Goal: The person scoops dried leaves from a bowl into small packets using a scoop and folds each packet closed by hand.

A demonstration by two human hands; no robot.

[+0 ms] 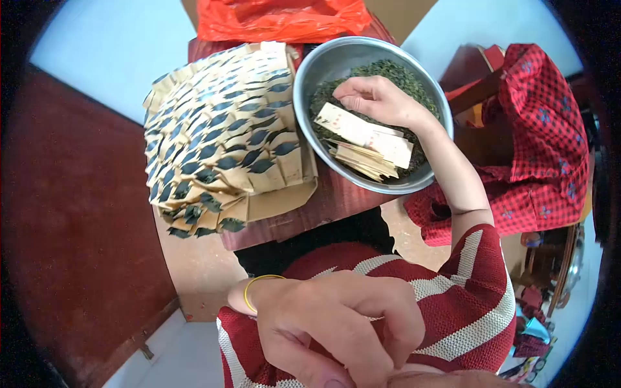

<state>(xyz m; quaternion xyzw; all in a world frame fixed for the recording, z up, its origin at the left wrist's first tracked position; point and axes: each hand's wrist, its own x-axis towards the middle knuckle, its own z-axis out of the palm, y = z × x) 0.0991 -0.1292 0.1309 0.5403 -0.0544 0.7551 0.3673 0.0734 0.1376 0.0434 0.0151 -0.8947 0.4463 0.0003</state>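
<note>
Over a large metal bowl (303, 97), my right hand (375, 98) is curled closed above dark green dried leaves (388, 70); anything between its fingers is hidden. Several flat paper packets (362, 134) lie on the leaves, just below that hand. Close to the camera, at the bottom centre, is my left hand (343, 317), with a yellow band at its wrist. Its fingers are bent inward, and what they hold, if anything, cannot be seen. Left of the bowl, many open paper bags (213, 123) filled with dark leaves stand packed in rows in a cardboard box (284, 199).
The bowl and box rest on a red table (336, 210). A red plastic bag (281, 19) lies behind them. Red checked cloth (543, 123) hangs over a chair at the right. Shelves with various items (550, 291) stand at the far right.
</note>
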